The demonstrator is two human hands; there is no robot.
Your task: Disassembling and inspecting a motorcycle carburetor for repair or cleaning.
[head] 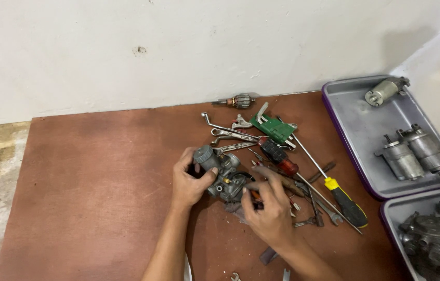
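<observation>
The person's left hand (188, 179) is wrapped around a small grey cast-metal carburettor (223, 174), thumb across its near side and fingers curled behind the round cap at its upper left, so that the part sits raised just above the reddish-brown wooden board (95, 187), near the board's middle and at the left edge of a scatter of tools. The right hand (269, 211) is narrowed to a pinch at the carburettor's lower right corner, fingertips together on what looks like a small dark fitting or tool tip with a touch of orange; exactly what it grips is too small to tell. The carburettor looks dense and rigid for its size, probably heavier than it appears, with a lumpy body that offers firm purchase around the barrel and float bowl. Its brass screws, thin levers and protruding nipples look easier to bend or strip, so the solid body seems the safer place to hold it. Any oily film would make it slippery, though none can be confirmed. Just beside the hands lie a red-handled screwdriver (279, 156), a yellow-and-black-handled screwdriver (342, 198), chrome spanners (230, 135) and a green flat case (272, 128). Well apart on the right, a grey metal tray with a purple rim (355, 140) holds cylindrical starter motors (412, 151).
</observation>
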